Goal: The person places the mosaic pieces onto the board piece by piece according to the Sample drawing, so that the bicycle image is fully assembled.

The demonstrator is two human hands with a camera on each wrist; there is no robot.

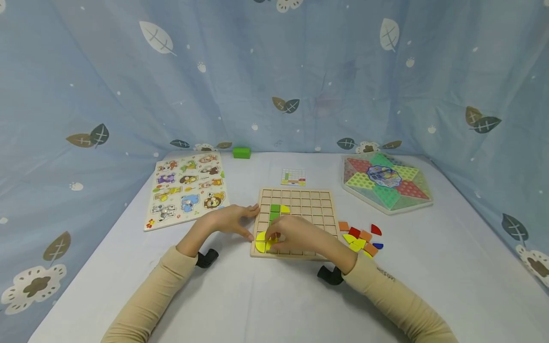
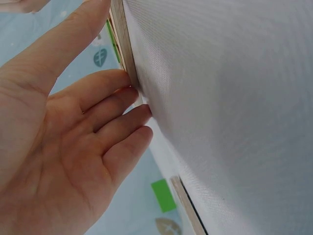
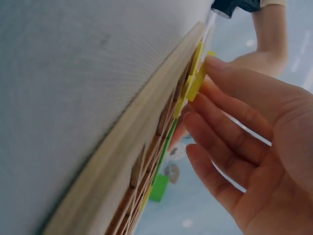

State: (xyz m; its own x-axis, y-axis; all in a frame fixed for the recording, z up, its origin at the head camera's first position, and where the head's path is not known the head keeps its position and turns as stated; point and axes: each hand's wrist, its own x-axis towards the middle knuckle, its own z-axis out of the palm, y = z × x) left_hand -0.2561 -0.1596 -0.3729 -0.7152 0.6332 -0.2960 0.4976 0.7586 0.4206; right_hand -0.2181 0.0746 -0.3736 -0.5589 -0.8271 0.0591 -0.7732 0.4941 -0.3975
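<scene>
A wooden grid board (image 1: 298, 190) lies in the middle of the table. My left hand (image 1: 231, 219) touches its left edge with the thumb and fingertips, fingers fairly straight; the left wrist view shows the palm (image 2: 58, 156) bare. Over the board's near left corner, my right hand (image 1: 296, 233) pinches a yellow piece (image 3: 197, 81) between thumb and finger. That piece is tilted just above other yellow pieces (image 3: 184, 90) set in the grid. Yellow quarter circles (image 1: 260, 247) fill cells at that corner. Farther up are green squares (image 1: 275, 208) and another yellow quarter circle (image 1: 285, 209).
Loose red, orange, yellow and blue pieces (image 1: 365, 235) lie right of the board. Behind it is a small pattern card (image 1: 293, 170). An animal puzzle (image 1: 184, 190) lies left, a green block (image 1: 242, 153) at the back, a star-patterned game board (image 1: 386, 183) at right.
</scene>
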